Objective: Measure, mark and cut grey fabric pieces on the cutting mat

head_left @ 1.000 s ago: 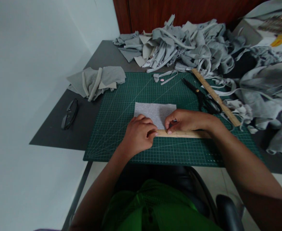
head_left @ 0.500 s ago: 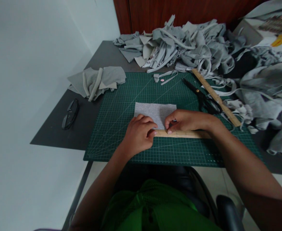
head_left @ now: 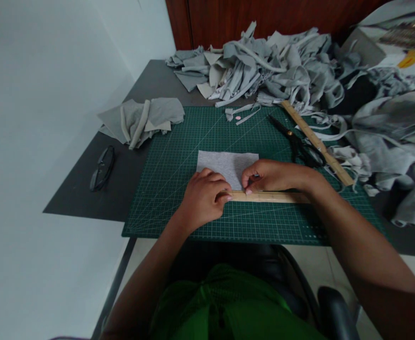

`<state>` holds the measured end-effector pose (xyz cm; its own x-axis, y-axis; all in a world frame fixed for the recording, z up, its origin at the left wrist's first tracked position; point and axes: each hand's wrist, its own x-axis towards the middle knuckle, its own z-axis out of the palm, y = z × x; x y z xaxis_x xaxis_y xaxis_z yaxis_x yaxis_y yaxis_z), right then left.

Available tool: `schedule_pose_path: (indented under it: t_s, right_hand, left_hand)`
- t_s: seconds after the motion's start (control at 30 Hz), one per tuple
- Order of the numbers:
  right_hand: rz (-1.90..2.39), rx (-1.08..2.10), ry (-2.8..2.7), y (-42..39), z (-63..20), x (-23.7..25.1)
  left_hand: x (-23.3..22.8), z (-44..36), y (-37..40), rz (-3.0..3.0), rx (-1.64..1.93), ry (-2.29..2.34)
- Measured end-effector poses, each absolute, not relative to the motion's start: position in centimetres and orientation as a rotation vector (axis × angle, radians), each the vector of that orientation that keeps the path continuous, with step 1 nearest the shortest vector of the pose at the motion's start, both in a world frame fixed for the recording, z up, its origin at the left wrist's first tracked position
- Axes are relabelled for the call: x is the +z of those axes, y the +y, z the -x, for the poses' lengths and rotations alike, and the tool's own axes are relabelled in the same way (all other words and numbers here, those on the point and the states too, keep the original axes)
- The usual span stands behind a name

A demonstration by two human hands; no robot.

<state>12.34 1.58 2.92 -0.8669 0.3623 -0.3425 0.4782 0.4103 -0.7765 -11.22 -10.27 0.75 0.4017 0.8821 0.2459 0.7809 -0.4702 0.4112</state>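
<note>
Two hands are pressed on a ruler (head_left: 269, 196) lying along the near edge of a grey cloth (head_left: 225, 165): left hand (head_left: 202, 198) curled, right hand (head_left: 273, 176) pinching something small, unclear what. Scissors (head_left: 299, 144) lie near on the mat (head_left: 179, 160).

The ruler (head_left: 269, 197) under both hands looks like pale, matt wood; the fabric piece (head_left: 225, 165) is soft grey cloth with a felt-like nap. The cutting mat (head_left: 179, 156) beneath is smooth, matt green plastic or rubber, and the scissors (head_left: 298, 141) show dark glossy handles.
</note>
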Motion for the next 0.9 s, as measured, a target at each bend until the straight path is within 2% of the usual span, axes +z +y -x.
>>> schedule_pose_path:
  t_s: [0.47,0.9]
  right_hand:
    - [-0.839,-1.488,2.520,0.5,-12.2,3.4]
    - [-0.875,-1.465,2.467,0.4,-12.0,3.8]
  left_hand:
    - [1.4,10.9,-10.6,-2.411,0.578,1.521]
    - [1.1,13.1,-9.4,-2.139,0.669,1.342]
